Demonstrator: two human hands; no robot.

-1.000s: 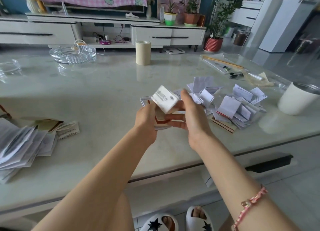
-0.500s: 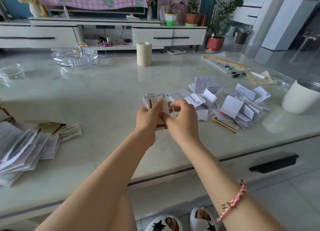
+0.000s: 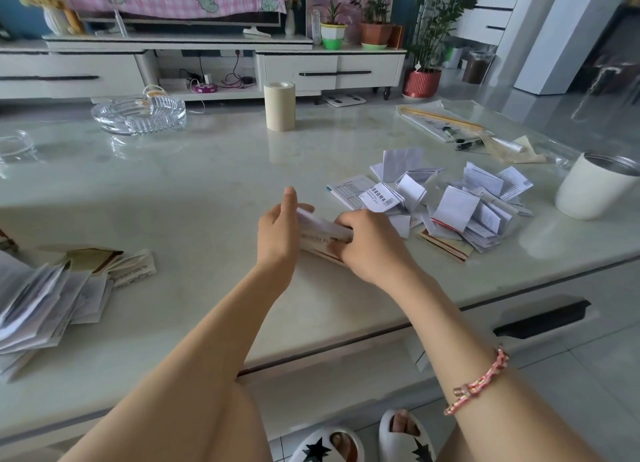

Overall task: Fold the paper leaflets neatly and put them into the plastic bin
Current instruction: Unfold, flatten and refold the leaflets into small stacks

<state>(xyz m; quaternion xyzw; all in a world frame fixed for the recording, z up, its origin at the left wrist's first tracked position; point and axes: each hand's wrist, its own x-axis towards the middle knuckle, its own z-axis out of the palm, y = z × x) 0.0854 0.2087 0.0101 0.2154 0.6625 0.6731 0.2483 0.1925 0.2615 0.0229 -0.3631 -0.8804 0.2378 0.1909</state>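
A folded white leaflet (image 3: 320,227) with a red-brown edge lies on the pale table between my hands. My right hand (image 3: 372,243) presses down on it with curled fingers gripping its right end. My left hand (image 3: 280,226) stands edge-on against its left end, fingers straight. A heap of folded leaflets (image 3: 460,205) lies in a clear plastic bin to the right, the bin's walls hard to make out. A stack of unfolded leaflets (image 3: 45,295) lies at the table's left edge.
On the table (image 3: 194,191) stand a glass ashtray (image 3: 138,113) at the back left, a beige tape roll (image 3: 279,106) in the middle back, and a white cup (image 3: 601,184) at the right edge. Pens and plastic sleeves (image 3: 453,125) lie at the back right.
The leaflet was held up in the air a second ago. Both hands have brought it down flat onto the table, and my left fingers have straightened.
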